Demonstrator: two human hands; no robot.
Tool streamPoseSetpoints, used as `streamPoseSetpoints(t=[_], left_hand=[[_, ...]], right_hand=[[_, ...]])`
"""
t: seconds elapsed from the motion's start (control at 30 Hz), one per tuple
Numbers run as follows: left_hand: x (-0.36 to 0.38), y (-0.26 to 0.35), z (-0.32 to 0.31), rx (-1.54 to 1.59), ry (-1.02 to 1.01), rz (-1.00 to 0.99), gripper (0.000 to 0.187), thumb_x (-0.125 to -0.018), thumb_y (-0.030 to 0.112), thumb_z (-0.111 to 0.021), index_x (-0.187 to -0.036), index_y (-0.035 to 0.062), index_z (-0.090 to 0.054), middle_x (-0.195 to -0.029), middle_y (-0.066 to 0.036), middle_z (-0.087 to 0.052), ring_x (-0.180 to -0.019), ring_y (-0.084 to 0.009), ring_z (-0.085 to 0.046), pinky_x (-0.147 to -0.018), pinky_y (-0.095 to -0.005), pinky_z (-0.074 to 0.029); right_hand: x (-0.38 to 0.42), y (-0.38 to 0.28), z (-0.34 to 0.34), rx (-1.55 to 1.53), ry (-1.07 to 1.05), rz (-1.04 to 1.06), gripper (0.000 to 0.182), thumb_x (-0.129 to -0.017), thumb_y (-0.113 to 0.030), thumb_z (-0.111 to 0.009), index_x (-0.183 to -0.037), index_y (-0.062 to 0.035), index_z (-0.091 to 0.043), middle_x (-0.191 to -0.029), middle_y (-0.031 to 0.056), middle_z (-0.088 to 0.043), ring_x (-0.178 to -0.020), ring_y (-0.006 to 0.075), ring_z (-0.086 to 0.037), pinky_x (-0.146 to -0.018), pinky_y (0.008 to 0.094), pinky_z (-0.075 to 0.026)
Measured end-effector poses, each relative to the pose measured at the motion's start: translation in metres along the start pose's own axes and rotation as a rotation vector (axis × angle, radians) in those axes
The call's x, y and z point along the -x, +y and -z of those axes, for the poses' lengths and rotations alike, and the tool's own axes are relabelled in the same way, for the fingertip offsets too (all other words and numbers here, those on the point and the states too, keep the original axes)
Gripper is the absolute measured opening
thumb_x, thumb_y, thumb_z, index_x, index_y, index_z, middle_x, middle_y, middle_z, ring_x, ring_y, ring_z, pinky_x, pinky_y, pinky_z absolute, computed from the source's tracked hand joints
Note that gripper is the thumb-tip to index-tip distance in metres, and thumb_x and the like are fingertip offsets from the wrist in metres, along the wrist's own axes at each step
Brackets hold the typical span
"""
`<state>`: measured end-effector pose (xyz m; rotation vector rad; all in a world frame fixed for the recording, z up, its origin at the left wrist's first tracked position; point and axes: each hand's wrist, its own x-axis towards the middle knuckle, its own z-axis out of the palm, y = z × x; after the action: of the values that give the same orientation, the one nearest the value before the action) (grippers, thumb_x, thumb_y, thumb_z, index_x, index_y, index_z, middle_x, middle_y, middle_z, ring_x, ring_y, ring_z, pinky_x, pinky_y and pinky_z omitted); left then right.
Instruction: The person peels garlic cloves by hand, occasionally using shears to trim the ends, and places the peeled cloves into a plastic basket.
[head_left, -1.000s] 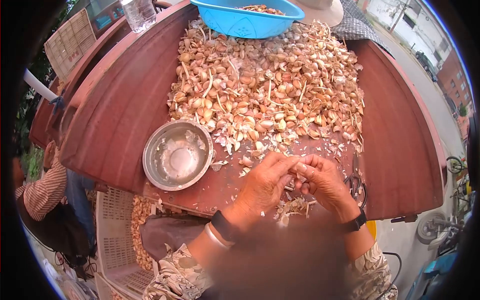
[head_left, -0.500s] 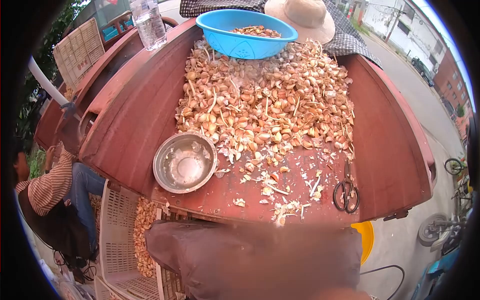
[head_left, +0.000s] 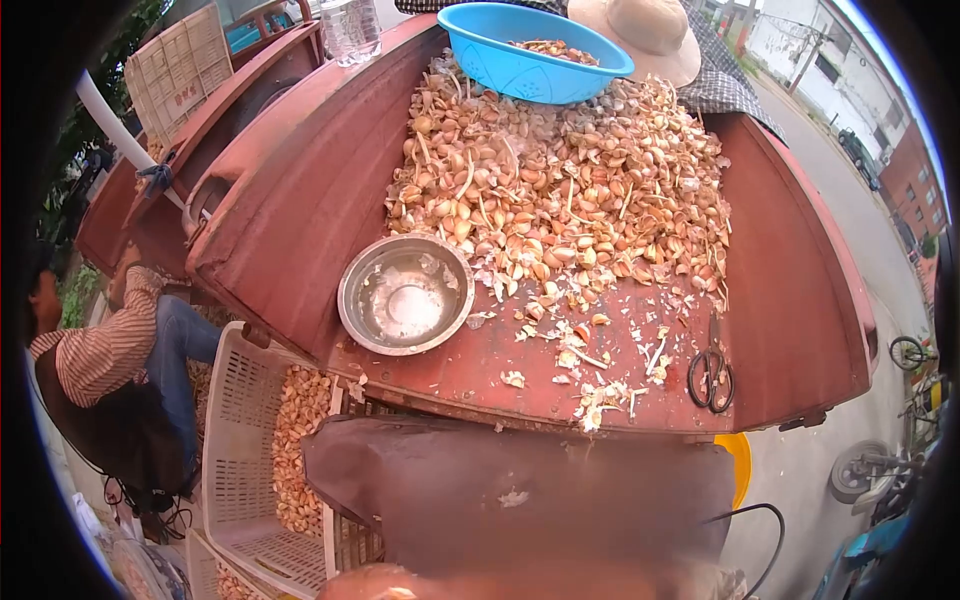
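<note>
At the bottom edge, below the dark cloth over my lap (head_left: 450, 470), a blurred skin-coloured shape shows, which looks like my left hand (head_left: 375, 582). Its fingers cannot be made out, nor whether it holds anything. I cannot find my right hand in view. Ahead lies a heap of garlic cloves (head_left: 560, 190) with dry stems and skins on a red metal cart bed (head_left: 470, 385). A steel bowl (head_left: 408, 295) stands at the heap's near left, with a few skins inside. Black-handled scissors (head_left: 711, 380) lie at the right, near loose peelings (head_left: 600, 400).
A blue basin (head_left: 530, 75) sits at the back of the heap beside a hat (head_left: 650, 35). A plastic crate (head_left: 235, 450) with cloves stands low left, near a seated person in a striped sleeve (head_left: 110, 345). A yellow container (head_left: 738, 470) shows at lower right.
The view has shifted, so the cart and its contents sit further right and slightly higher. A skin-coloured patch at bottom right is gone; another shows at bottom left. The bowl and scissors stay in place.
</note>
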<state>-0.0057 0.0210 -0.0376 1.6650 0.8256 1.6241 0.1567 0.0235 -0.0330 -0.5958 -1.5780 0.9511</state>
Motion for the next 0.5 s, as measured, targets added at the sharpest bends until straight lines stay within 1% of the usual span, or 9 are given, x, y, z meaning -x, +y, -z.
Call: streamPoseSetpoints(t=[0.03, 0.07, 0.1, 0.17, 0.2, 0.23, 0.27, 0.4, 0.5], left_hand=[[-0.001, -0.007, 0.018, -0.115, 0.084, 0.044, 0.015, -0.075, 0.002, -0.073, -0.088, -0.0020, -0.067, -0.090, -0.021, -0.065, -0.071, -0.0291, -0.065, -0.062, -0.0362, -0.052], [0.009, -0.039, 0.036, -0.208, 0.188, -0.047, 0.023, -0.089, 0.007, -0.056, -0.108, -0.0045, -0.057, -0.087, -0.012, -0.061, -0.067, -0.0163, -0.056, -0.061, -0.0252, -0.044], [0.023, -0.053, 0.065, -0.020, 0.274, 0.205, 0.030, -0.087, 0.009, -0.057, -0.115, -0.0034, -0.057, -0.099, -0.011, -0.059, -0.073, -0.0143, -0.055, -0.063, -0.0235, -0.042], [0.017, -0.076, 0.107, -0.479, 0.458, 0.534, 0.036, -0.087, 0.009, -0.056, -0.121, -0.0026, -0.055, -0.108, -0.011, -0.057, -0.082, -0.0158, -0.057, -0.068, -0.0253, -0.045], [0.020, -0.088, 0.127, -0.681, 0.375, 0.487, 0.036, -0.087, 0.005, -0.054, -0.123, -0.0021, -0.054, -0.109, -0.012, -0.056, -0.080, -0.0158, -0.057, -0.067, -0.0254, -0.046], [0.028, -0.100, 0.147, -0.881, 0.286, 0.441, 0.037, -0.087, 0.000, -0.053, -0.124, -0.0017, -0.053, -0.111, -0.013, -0.054, -0.078, -0.0158, -0.057, -0.067, -0.0255, -0.047], [0.034, -0.106, 0.154, -1.078, 0.181, 0.393, 0.038, -0.087, -0.004, -0.052, -0.125, -0.0012, -0.053, -0.113, -0.013, -0.053, -0.076, -0.0158, -0.057, -0.066, -0.0257, -0.049], [0.043, -0.129, 0.124, -0.581, 0.220, 0.568, 0.033, -0.085, -0.009, -0.050, -0.117, -0.0052, -0.056, -0.103, -0.012, -0.058, -0.081, -0.0161, -0.060, -0.069, -0.0263, -0.050], [0.005, -0.125, 0.050, -0.562, -0.072, 0.384, 0.025, -0.082, -0.011, -0.054, -0.105, -0.0051, -0.061, -0.099, -0.014, -0.062, -0.075, -0.0172, -0.063, -0.071, -0.0260, -0.052]], right_hand=[[-0.004, 0.019, -0.016, 0.014, 0.028, -0.021, 0.035, -0.081, -0.002, -0.067, -0.115, 0.0045, -0.060, -0.098, 0.0200, -0.063, -0.078, 0.0284, -0.064, -0.064, 0.0339, -0.052], [-0.017, 0.029, -0.026, 0.002, 0.044, -0.065, 0.036, -0.082, -0.001, -0.065, -0.117, 0.0036, -0.058, -0.103, 0.0178, -0.063, -0.083, 0.0278, -0.065, -0.069, 0.0328, -0.053], [-0.027, 0.037, -0.028, -0.013, 0.056, -0.113, 0.036, -0.084, 0.001, -0.063, -0.119, 0.0028, -0.056, -0.108, 0.0157, -0.062, -0.088, 0.0272, -0.065, -0.074, 0.0316, -0.053], [-0.031, 0.056, 0.003, 0.563, 0.027, -0.098, 0.036, -0.083, -0.001, -0.062, -0.118, -0.0028, -0.057, -0.104, 0.0166, -0.062, -0.085, 0.0330, -0.063, -0.070, 0.0342, -0.053], [-0.033, 0.080, 0.022, 0.610, 0.249, -0.204, 0.021, -0.084, 0.000, -0.062, -0.104, 0.0008, -0.064, -0.082, 0.0126, -0.062, -0.070, 0.0239, -0.062, -0.063, 0.0321, -0.051], [-0.027, 0.099, 0.060, 0.786, 0.246, -0.352, 0.024, -0.080, 0.001, -0.061, -0.104, -0.0032, -0.061, -0.088, 0.0160, -0.059, -0.080, 0.0364, -0.060, -0.066, 0.0405, -0.050], [-0.022, 0.121, 0.094, 0.920, 0.283, -0.318, 0.020, -0.081, 0.001, -0.060, -0.100, -0.0034, -0.061, -0.088, 0.0171, -0.056, -0.081, 0.0386, -0.058, -0.068, 0.0447, -0.048], [0.005, 0.171, 0.156, 1.200, 0.175, -0.505, 0.015, -0.081, 0.002, -0.060, -0.096, -0.0019, -0.061, -0.087, 0.0167, -0.057, -0.082, 0.0361, -0.058, -0.071, 0.0403, -0.047], [0.007, 0.168, 0.163, 1.137, 0.150, -0.492, 0.013, -0.081, 0.001, -0.062, -0.093, -0.0006, -0.060, -0.084, 0.0144, -0.057, -0.081, 0.0309, -0.060, -0.071, 0.0368, -0.047]])
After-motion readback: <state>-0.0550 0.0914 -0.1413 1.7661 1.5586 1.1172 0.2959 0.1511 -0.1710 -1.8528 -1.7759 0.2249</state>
